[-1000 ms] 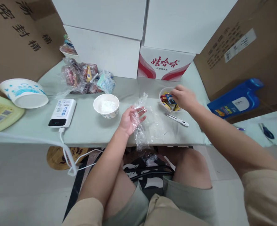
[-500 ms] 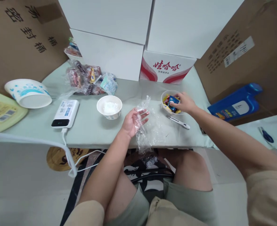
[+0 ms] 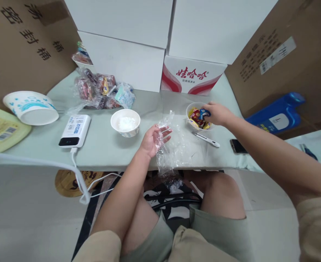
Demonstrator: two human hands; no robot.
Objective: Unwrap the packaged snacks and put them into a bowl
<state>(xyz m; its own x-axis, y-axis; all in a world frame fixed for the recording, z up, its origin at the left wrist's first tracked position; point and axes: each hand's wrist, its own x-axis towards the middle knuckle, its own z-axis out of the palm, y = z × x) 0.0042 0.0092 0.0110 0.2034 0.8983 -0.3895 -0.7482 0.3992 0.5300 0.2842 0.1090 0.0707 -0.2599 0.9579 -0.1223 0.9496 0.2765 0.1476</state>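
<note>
We're pinching a packet [image 3: 204, 114] in our right hand [image 3: 218, 112], probably light, slick, best edge-gripped, left hand [image 3: 151, 141] spread-fingered against the bag [image 3: 167, 158].

A head-worn camera faces forward and down; the wearer's lap [image 3: 217, 225] and table [image 3: 103, 154] sit near, the right end seemingly blurred.

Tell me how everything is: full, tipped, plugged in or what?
Left hand: open, touching clear plastic
Right hand: closed on blue packet
Clear plastic: crumpled
Snack bowl: holding packets
Middle bowl: upright, something white inside
Left bowl: tipped
Power bank: cable plugged in
Phone: dark screen
Knife: lying flat
</note>
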